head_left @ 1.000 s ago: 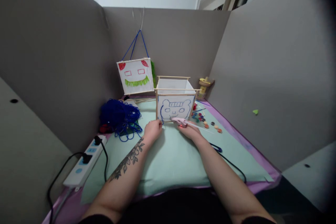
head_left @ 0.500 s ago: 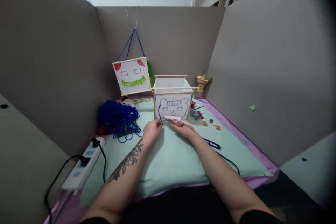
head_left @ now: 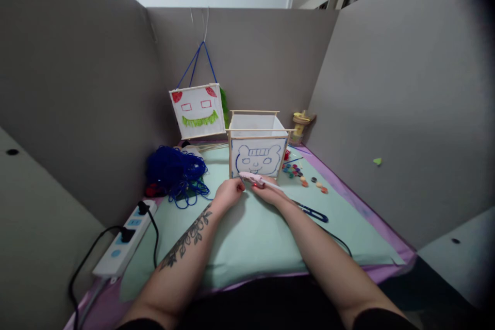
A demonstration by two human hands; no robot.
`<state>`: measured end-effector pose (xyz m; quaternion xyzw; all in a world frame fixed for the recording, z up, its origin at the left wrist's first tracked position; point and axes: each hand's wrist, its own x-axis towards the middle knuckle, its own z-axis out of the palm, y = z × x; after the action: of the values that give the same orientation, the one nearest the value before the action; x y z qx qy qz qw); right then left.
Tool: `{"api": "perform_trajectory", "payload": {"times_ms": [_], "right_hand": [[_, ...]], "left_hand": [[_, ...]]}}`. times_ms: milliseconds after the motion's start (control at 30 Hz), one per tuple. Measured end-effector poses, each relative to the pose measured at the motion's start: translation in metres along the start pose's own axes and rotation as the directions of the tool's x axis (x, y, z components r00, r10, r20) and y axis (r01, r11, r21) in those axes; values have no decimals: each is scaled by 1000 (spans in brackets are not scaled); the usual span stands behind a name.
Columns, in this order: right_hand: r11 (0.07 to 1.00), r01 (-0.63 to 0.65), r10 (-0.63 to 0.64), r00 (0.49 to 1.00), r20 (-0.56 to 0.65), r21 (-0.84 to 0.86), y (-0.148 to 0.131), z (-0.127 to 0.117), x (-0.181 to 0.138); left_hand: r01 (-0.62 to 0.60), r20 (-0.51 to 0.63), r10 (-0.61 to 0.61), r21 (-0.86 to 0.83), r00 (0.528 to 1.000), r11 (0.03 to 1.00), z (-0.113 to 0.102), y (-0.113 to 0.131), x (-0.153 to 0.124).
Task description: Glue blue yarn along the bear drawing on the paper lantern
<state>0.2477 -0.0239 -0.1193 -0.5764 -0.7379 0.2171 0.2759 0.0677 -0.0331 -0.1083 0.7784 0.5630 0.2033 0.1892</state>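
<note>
A white box lantern [head_left: 274, 157] framed with thin wooden sticks stands in front of me, a bear-like face drawn in blue on its near side. Blue yarn [head_left: 236, 162] follows the left part of the drawn outline and runs down toward my left hand [head_left: 229, 192], whose fingers are pinched on it at the lower left corner. My right hand [head_left: 266, 194] grips a pink glue gun [head_left: 252, 179] with a red light showing. Its nozzle points left, close above my left fingertips and near the box's lower edge. Exact contact of the nozzle is too small to tell.
A tangled heap of blue yarn [head_left: 176, 170] lies left, behind a white power strip [head_left: 126, 242]. A dark-handled cutter or scissors [head_left: 315, 213] lies by my right forearm. Colourful small discs [head_left: 296, 170] are at right. A finished-looking face lantern [head_left: 199, 108] hangs at back.
The glue gun has moved left and its nozzle is nearer my left fingertips. My left hand keeps its pinch on the yarn. The whole view has shifted slightly.
</note>
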Motion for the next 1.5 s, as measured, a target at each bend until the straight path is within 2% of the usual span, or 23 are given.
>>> {"api": "perform_trajectory", "payload": {"times_ms": [233, 400, 533, 700, 900, 1067, 1367, 1500], "right_hand": [[1000, -22, 22, 1000, 10, -20, -5, -4, -3], [1000, -19, 19, 1000, 2, -11, -2, -6, -5], [998, 6, -5, 1000, -15, 62, 2, -5, -6], [993, -20, 25, 999, -47, 117, 5, -2, -3], [989, 2, 2, 999, -32, 151, 5, -2, -3], [992, -57, 58, 998, -14, 111, 4, -11, -6], [999, -14, 15, 999, 42, -45, 6, -5, 0], [999, -12, 13, 999, 36, -44, 10, -4, 1]], "left_hand": [[-2, -41, 1, -8, 999, 1000, 1, -3, 2], [76, -67, -76, 0, 995, 997, 3, -5, 3], [131, -78, -129, 22, 989, 991, 4, -5, 6], [126, -56, -123, 56, 991, 990, 3, -4, 6], [102, -55, -100, 38, 994, 994, 6, -8, 8], [69, -61, -67, 34, 996, 997, 9, -13, 9], [71, -75, -68, 31, 995, 997, 11, -14, 13], [73, -92, -71, 19, 993, 997, 12, -15, 15]]}}
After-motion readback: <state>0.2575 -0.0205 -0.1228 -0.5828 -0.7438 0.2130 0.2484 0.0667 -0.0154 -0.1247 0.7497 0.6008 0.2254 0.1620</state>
